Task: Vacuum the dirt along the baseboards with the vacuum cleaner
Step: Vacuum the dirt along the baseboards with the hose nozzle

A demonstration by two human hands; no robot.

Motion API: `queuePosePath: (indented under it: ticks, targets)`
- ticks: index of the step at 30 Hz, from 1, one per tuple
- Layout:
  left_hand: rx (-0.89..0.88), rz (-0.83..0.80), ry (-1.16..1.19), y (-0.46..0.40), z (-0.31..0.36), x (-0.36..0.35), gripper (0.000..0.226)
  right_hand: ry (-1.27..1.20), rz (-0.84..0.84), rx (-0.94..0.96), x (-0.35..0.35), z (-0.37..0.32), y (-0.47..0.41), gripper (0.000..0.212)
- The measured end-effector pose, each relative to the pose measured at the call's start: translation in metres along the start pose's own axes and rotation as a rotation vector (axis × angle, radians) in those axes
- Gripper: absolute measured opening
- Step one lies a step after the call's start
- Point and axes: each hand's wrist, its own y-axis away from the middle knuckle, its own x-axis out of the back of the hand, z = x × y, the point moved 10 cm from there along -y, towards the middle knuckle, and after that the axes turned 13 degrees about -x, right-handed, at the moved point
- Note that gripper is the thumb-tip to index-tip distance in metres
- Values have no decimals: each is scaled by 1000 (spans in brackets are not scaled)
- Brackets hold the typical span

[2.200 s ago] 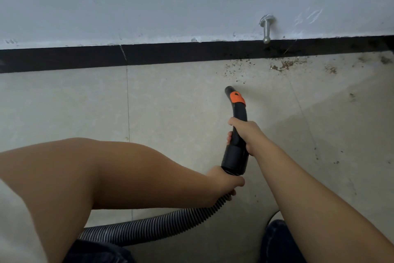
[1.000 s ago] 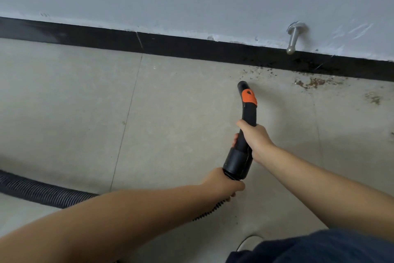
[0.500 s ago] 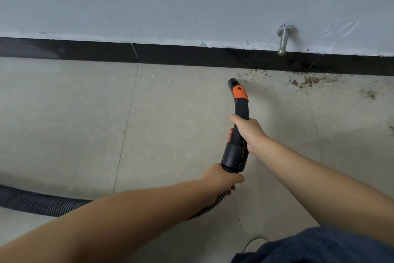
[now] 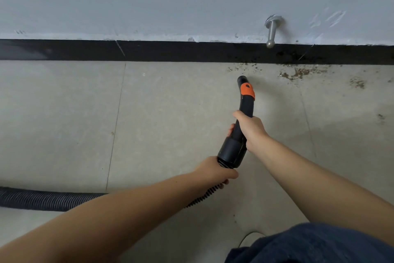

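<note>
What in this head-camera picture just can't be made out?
- Vacuum cleaner body: the hose runs off the left edge, so the machine is unseen.
- Hose middle: hidden behind the left forearm.
- Nozzle opening: faces away; whether it touches the floor is unclear.
- Dirt: continues to the right edge; its extent is cut off.
- Left hand and right hand: fingers mostly wrapped out of sight.

The right hand [image 4: 250, 129] grips the vacuum nozzle [image 4: 239, 122] mid-shaft; the left hand [image 4: 215, 170] grips the ribbed hose [image 4: 42, 199] at the nozzle's rear collar. The nozzle tip points toward the black baseboard [image 4: 149, 51], near it. Dirt [image 4: 298, 72] lies against the baseboard, below the metal door stop [image 4: 271, 32].
</note>
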Motion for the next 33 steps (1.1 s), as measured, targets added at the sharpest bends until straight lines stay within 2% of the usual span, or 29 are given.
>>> queuePosePath:
  ticks: [5, 18, 26, 33]
  targets:
    - [29, -52, -60, -3, -5, -19, 22, -20, 38, -10, 26, 7, 0, 14]
    - [52, -99, -34, -7, -3, -66, 24, -65, 70, -20, 77, 12, -1, 15]
    - [38, -42, 70, -14, 17, -64, 15, 21, 8, -16, 60, -15, -6, 17]
    - [34, -19, 118, -30, 37, -59, 17, 59, 2, -3, 56, -43, -16, 19]
